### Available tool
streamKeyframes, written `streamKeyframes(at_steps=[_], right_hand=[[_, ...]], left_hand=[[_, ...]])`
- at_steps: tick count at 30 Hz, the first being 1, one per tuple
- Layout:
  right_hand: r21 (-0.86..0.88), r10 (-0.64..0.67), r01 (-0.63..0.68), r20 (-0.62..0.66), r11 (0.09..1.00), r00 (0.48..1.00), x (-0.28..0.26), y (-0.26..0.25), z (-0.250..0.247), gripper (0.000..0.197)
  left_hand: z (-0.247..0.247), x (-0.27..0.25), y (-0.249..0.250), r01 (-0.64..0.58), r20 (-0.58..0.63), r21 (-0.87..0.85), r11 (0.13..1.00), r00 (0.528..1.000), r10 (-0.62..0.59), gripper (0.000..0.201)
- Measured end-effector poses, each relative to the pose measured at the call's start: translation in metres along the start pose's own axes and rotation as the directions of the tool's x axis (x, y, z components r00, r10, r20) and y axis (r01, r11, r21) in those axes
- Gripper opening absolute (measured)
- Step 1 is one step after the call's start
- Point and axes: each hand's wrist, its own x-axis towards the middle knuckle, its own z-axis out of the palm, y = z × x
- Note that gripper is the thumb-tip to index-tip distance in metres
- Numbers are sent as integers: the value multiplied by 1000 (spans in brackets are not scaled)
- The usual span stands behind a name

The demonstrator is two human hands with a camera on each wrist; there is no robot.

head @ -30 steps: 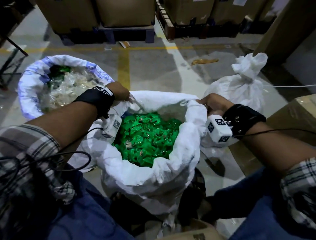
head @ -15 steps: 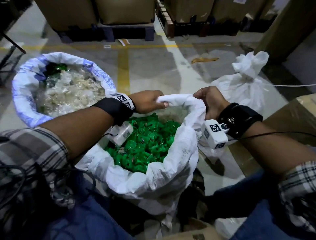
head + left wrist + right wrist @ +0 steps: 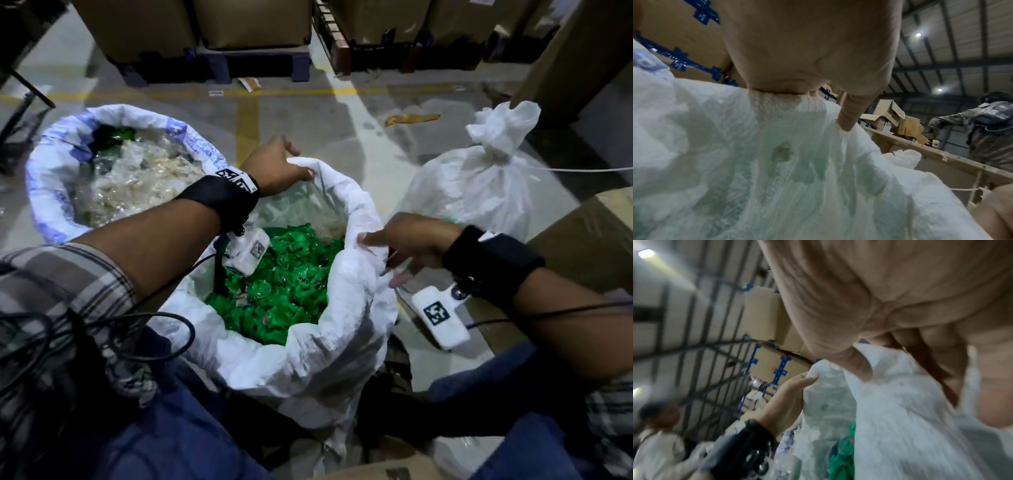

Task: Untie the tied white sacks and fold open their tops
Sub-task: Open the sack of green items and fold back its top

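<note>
Folding down the rim of the middle sack (image 3: pixel 308 359) was the step in hand: it stood between the person's knees, mouth wide open, green packets (image 3: pixel 281 301) showing inside. The left hand (image 3: pixel 274 168) held the far edge of the rim, thumb and fingers pinching the white cloth; the left wrist view showed the thumb (image 3: pixel 851 113) pressed into the weave. The right hand (image 3: pixel 407 241) was at the right side of the rim, thumb over the top edge and fingers loosely spread down the outside, so it looked more like resting than a firm grip; its wrist view was too blurred to settle this. The sack at the left (image 3: pixel 113 178) already stood open with its top rolled. The tied sack (image 3: pixel 479 192) sat behind the right hand, its neck knotted. By my judgement, the next move called for rolling the far rim outward, then reaching for that knot.
</note>
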Motion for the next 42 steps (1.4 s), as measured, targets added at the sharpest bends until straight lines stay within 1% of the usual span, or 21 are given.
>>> streamKeyframes(at_steps=[2, 5, 7, 10, 12, 13, 15, 16, 17, 18, 20, 21, 23, 25, 28, 30, 33, 35, 38, 40, 42], right_hand=[[298, -3, -15, 59, 954, 998, 5, -1, 5, 11], [624, 1, -88, 139, 777, 990, 10, -7, -7, 20], [762, -3, -75, 100, 643, 995, 11, -11, -18, 27], [833, 3, -21, 23, 552, 1000, 11, -12, -23, 42], [844, -7, 57, -63, 533, 998, 15, -11, -24, 54], [858, -2, 73, -84, 508, 996, 13, -12, -25, 55], [857, -9, 122, -136, 502, 991, 11, -15, -25, 32], [847, -24, 145, -154, 511, 988, 11, -18, -26, 21], [821, -29, 180, -196, 541, 980, 10, -19, -27, 23], [808, -51, 218, -227, 548, 972, 12, -19, -28, 30], [842, -148, 232, -182, 487, 972, 10, -21, -29, 38], [828, -190, 229, -151, 512, 970, 7, -23, -29, 38], [690, -174, 222, -140, 689, 975, 4, -24, -31, 36], [455, -97, 202, -243, 867, 965, 2, -20, -31, 44], [136, -92, 148, -349, 980, 933, -3, -13, -25, 58], [149, -102, 157, -326, 976, 940, -3, -8, -22, 63], [412, -62, 136, -189, 901, 980, -1, -6, -20, 49], [545, -53, 105, -110, 832, 993, 0, -6, -21, 43], [696, -15, 60, -70, 716, 997, 3, -6, -29, 43], [747, 25, 42, -79, 664, 997, 5, -3, -37, 46], [761, 67, 17, -79, 649, 995, 5, 1, -40, 54]], left_hand=[[-1, -3, 3, -60, 3, 61, 996, 998, 60, 55], [-6, -12, 13, -110, -8, 212, 971, 993, 114, 67], [-11, -24, 22, -149, 7, 285, 947, 988, 153, 71], [-13, -48, 37, -300, 182, 296, 907, 950, 254, 59], [-10, -69, 46, -343, 387, 263, 902, 894, 227, 54], [-5, -80, 50, -362, 510, 252, 897, 838, 195, 60], [10, -100, 53, -414, 701, 242, 878, 700, 137, 67], [19, -108, 53, -435, 742, 235, 869, 658, 129, 63], [29, -113, 52, -453, 752, 236, 860, 645, 133, 56], [38, -115, 50, -469, 738, 243, 849, 658, 152, 47], [51, -115, 46, -495, 670, 295, 818, 717, 192, 37], [56, -113, 44, -498, 625, 335, 800, 753, 207, 35], [61, -109, 42, -502, 510, 421, 756, 820, 260, 32], [66, -104, 39, -507, 399, 498, 704, 854, 333, 33], [70, -105, 41, -573, 293, 590, 569, 809, 510, 26], [69, -109, 48, -605, 254, 629, 489, 754, 606, 30], [71, -110, 54, -656, 231, 647, 388, 654, 720, 31], [70, -107, 55, -667, 240, 664, 338, 618, 748, 28], [65, -101, 59, -682, 317, 656, 324, 638, 702, 32], [62, -97, 60, -699, 335, 580, 418, 673, 659, 29], [59, -95, 58, -707, 351, 460, 538, 701, 621, 39]])
